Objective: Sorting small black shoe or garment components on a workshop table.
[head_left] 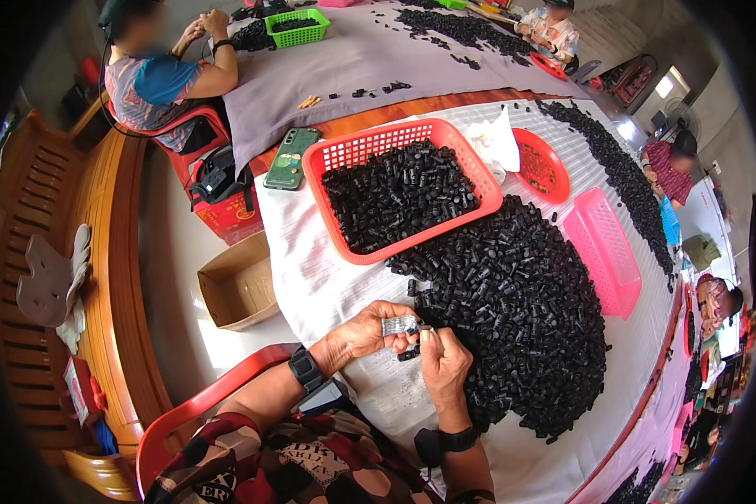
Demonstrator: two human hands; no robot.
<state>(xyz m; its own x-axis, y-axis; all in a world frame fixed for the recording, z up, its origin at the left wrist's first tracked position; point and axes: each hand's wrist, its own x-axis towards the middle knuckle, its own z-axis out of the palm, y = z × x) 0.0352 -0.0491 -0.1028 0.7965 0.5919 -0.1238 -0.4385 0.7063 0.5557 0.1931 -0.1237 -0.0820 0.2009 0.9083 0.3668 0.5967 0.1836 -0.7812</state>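
My left hand (366,331) is closed, with a small silver-grey flat piece (398,325) showing at its thumb and fingers. Right beside it, my right hand (445,363) is pinched, and a bit of a small black piece shows between the two hands' fingertips. Its exact shape is mostly hidden. Both hands are over the near left edge of a large heap of small black plastic pieces (521,311) on the white cloth. Beyond the heap stands a red-orange basket (365,254), filled with the same kind of black pieces (399,193).
A pink basket (605,252) and a red plate (542,168) lie right of the heap. Crumpled white tissue (494,141) and a green phone (291,160) flank the red-orange basket. On the floor stands a cardboard box (237,286). Other people sit at farther tables.
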